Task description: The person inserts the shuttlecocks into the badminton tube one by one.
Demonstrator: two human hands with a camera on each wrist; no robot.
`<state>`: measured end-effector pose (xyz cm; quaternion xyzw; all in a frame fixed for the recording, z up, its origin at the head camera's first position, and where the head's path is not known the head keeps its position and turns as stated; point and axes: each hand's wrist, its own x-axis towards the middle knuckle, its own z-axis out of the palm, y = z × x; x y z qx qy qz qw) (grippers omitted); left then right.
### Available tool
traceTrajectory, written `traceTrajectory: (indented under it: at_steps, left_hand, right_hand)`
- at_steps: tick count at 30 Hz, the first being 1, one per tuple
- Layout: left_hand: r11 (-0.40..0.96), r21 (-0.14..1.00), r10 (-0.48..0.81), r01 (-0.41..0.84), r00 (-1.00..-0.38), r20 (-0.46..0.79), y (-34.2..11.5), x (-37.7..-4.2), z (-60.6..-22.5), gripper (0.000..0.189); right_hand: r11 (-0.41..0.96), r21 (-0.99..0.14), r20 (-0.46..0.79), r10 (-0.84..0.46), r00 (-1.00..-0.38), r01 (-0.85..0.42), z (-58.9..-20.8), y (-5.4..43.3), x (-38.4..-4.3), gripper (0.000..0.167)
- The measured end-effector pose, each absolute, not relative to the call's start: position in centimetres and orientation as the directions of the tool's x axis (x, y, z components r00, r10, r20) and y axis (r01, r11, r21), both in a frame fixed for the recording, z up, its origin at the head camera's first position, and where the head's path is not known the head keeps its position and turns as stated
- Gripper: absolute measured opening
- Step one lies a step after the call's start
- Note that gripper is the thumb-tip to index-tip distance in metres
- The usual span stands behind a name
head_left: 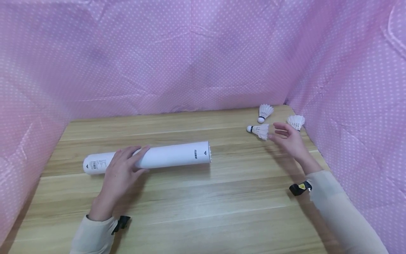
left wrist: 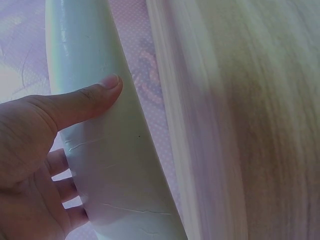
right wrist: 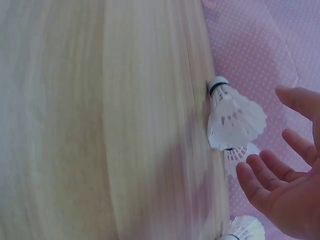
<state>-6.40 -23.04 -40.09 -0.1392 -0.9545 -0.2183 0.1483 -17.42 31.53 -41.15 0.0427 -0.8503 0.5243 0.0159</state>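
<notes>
A long white shuttlecock tube [head_left: 174, 155] lies on its side across the table. My left hand [head_left: 122, 173] grips it left of its middle, with the thumb [left wrist: 95, 100] on the near side and the other fingers over the far side. At the right, my right hand [head_left: 290, 141] hovers with its fingers apart and loosely bent, holding nothing. Nearest to it is a white shuttlecock [head_left: 260, 131], its cork pointing left; whether the fingertips touch its feathers I cannot tell. Another shuttlecock [head_left: 265, 112] lies just behind, and a third shuttlecock [head_left: 296, 121] sits beyond the hand, its cork hidden.
The wood-grain table [head_left: 196, 208] is bordered by pink dotted cloth [head_left: 177, 60] at the back and sides. A black wrist camera [head_left: 120, 224] sits on the left sleeve and another black camera [head_left: 299, 188] on the right sleeve.
</notes>
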Motion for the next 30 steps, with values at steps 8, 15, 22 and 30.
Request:
traceTrajectory:
  at_steps: [8, 15, 22, 30]
  left_hand:
    - [0.864, 0.372, 0.208, 0.341, -0.912, 0.352, -23.0, -6.5, -40.2, 0.083]
    - [0.864, 0.366, 0.215, 0.346, -0.911, 0.352, -22.9, -6.5, -40.3, 0.083]
    - [0.866, 0.358, 0.219, 0.35, -0.908, 0.357, -23.0, -6.6, -40.4, 0.085]
    - [0.865, 0.364, 0.214, 0.346, -0.909, 0.357, -23.1, -6.5, -40.3, 0.083]
  right_hand:
    - [0.465, -0.884, -0.011, -0.101, -0.995, -0.038, -41.8, 32.5, -18.4, 0.071]
    - [0.476, -0.876, -0.013, -0.175, -0.985, -0.073, -42.2, 32.7, -19.2, 0.075]
    - [0.509, -0.857, -0.032, -0.213, -0.977, -0.082, -42.2, 32.7, -19.6, 0.083]
    - [0.496, -0.857, -0.001, -0.273, -0.962, -0.14, -42.4, 32.6, -20.0, 0.078]
